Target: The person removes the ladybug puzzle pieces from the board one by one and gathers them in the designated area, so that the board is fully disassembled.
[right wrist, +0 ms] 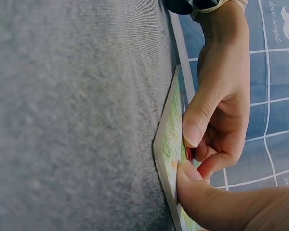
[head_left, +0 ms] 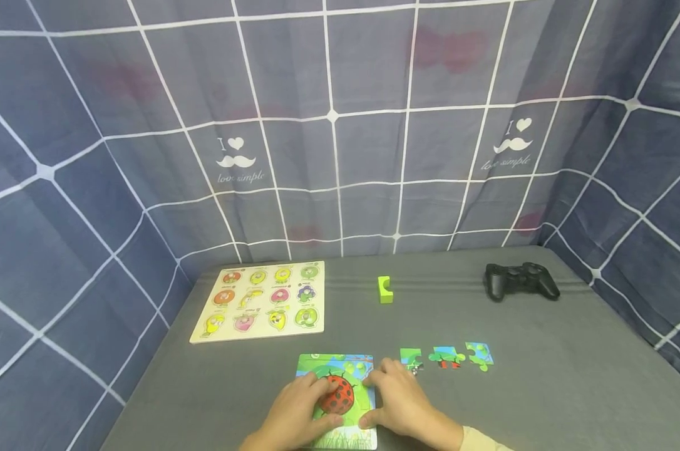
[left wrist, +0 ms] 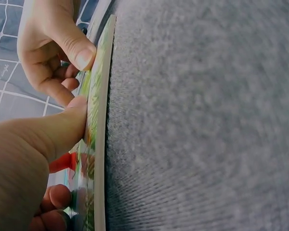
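Observation:
A ladybug jigsaw puzzle (head_left: 348,438) lies on the grey table in front of me, its red ladybug (head_left: 340,398) near the middle. My left hand (head_left: 296,410) grips it from the left, thumb on the lower part and a fingertip over the ladybug. From the right side, my right hand (head_left: 399,398) holds it with bent fingers, the thumb low on the picture near the right edge. In the left wrist view, a red part (left wrist: 62,162) shows between the left thumb and fingers. Three loose puzzle pieces (head_left: 447,357) lie in a row beyond the right hand.
A wooden fruit puzzle board (head_left: 261,304) lies at the back left. Behind the hands sits a small green block (head_left: 385,290) with a notch. A black game controller (head_left: 520,280) lies at the back right. Checked curtains (head_left: 368,150) surround the table.

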{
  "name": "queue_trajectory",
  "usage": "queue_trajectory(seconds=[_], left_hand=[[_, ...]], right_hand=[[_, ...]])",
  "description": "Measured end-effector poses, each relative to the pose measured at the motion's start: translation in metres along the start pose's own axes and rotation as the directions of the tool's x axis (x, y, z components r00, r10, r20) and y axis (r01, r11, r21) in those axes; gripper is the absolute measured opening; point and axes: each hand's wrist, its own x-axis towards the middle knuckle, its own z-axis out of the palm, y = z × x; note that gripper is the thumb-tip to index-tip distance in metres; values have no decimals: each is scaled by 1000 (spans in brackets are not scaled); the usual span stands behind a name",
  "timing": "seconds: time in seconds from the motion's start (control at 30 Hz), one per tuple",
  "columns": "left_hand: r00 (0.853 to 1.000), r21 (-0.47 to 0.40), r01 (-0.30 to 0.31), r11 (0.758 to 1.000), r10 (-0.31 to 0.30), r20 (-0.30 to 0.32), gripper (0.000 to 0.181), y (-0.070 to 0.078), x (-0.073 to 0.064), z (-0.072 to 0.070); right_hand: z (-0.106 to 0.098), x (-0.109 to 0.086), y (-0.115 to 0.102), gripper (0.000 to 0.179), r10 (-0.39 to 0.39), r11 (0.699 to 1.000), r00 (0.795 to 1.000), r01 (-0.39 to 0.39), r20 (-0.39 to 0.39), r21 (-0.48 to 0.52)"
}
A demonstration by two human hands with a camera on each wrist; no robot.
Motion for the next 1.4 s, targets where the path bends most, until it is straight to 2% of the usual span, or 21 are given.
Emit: queue_trajectory(seconds=[0.17,0.4,0.53,0.8,0.9,1.13,1.4], left_hand=[[999,8,-10,1000,10,-30,46,1,4,-1],[999,-8,37,999,-37,-40,43,2,4,-2],[998,-13,38,999,-38,-45,42,3,6,-1],[998,-67,64,996,-64,-1,43,1,2,1],[998,-71,63,995,-63,-3,41,1,2,2],[998,-75,65,995,-66,-4,44,0,1,2],[998,-64,57,996,-58,-13,45,0,1,3]], right_hand=[[-2,7,0,58,-1,1000,1000,1,-3,15],[-2,11,-1,59,11,997,999,-13,30,70],[-3,10,-2,60,10,997,1000,-12,20,75],[-1,3,-9,55,27,990,999,-29,17,137],[-1,1,-10,52,33,982,999,-37,23,187],[0,0,-9,52,54,941,998,-65,43,332],[1,0,-14,47,41,947,999,-47,28,317]])
